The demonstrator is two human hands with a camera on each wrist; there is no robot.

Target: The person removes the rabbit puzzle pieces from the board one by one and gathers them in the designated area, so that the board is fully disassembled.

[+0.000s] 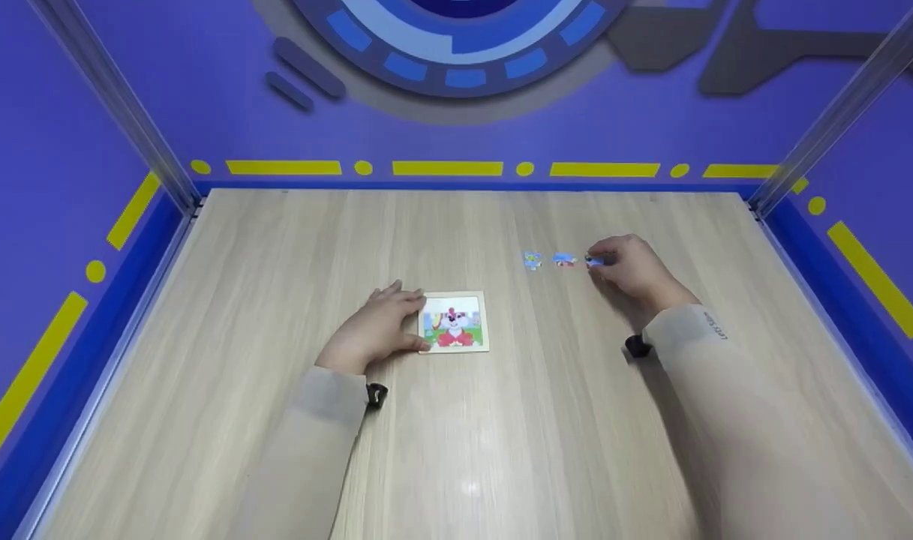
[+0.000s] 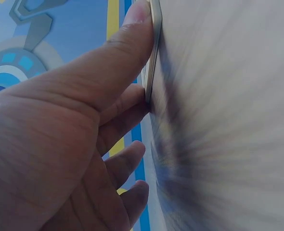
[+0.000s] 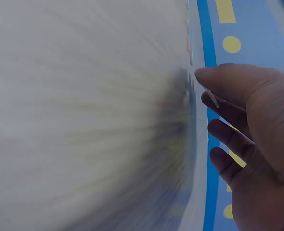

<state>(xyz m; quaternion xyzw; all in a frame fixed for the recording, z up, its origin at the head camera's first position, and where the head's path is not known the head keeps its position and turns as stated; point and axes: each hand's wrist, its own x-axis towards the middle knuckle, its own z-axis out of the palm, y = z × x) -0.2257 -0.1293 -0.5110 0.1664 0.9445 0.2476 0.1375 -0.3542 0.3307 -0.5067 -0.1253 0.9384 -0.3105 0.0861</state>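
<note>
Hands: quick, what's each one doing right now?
Left hand: open, fingers pressed against the puzzle board edge.
Right hand: pinching a small puzzle piece.

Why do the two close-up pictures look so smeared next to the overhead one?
Head view: sharp and evenly lit, soft shadows under the left hand and right hand. Left wrist view: the table streaks outward, the thumb fairly clear. Right wrist view: the same streaking, with a dark shadow beside the fingertips.

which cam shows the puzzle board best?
Head view: the whole puzzle board with its picture lies flat on the table, the left hand touching its left edge. Left wrist view shows only its thin edge against the thumb. Right wrist view doesn't show it.
</note>
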